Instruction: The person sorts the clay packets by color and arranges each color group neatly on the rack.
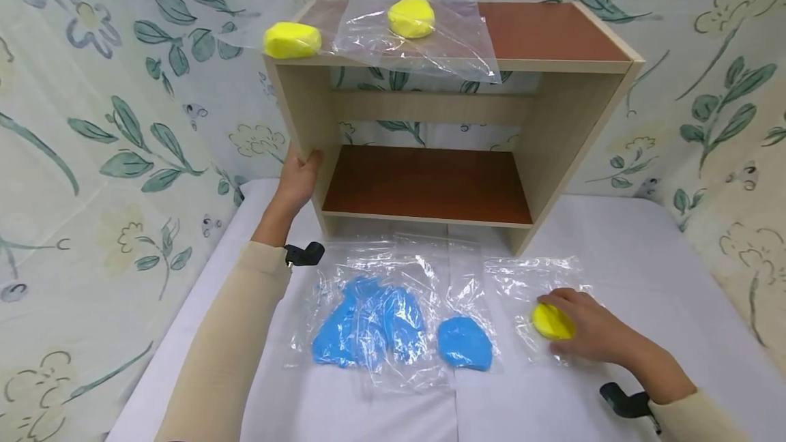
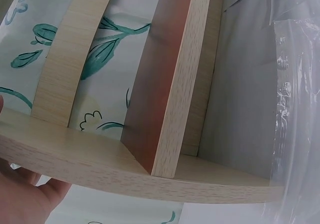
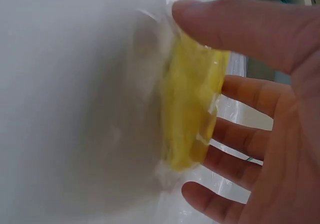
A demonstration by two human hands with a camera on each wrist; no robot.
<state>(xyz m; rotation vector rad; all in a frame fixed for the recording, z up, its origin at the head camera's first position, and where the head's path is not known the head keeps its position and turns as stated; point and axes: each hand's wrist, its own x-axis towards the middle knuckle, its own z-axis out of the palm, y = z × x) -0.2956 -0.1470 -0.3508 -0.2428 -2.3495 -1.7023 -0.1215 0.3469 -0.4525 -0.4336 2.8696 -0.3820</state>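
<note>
A small wooden shelf (image 1: 430, 186) with reddish-brown boards stands on the white-covered table. My left hand (image 1: 297, 181) grips its left side panel (image 1: 301, 101), the thumb on the front edge and inner face. The left wrist view shows fingers (image 2: 25, 176) on the panel's outer side. At the front right, my right hand (image 1: 592, 329) holds a yellow clay-like lump (image 1: 551, 321) inside a clear bag, thumb on one side and fingers on the other. In the right wrist view the lump (image 3: 192, 103) shows through wrinkled plastic, close to the table surface.
Clear bags with blue lumps (image 1: 371, 322) lie before the shelf, and another blue lump (image 1: 464, 342) sits beside them. On the shelf's top are two bagged yellow lumps, one at the left corner (image 1: 291, 40), one near the middle (image 1: 411, 17). Flower-patterned cloth (image 1: 123, 224) hangs around.
</note>
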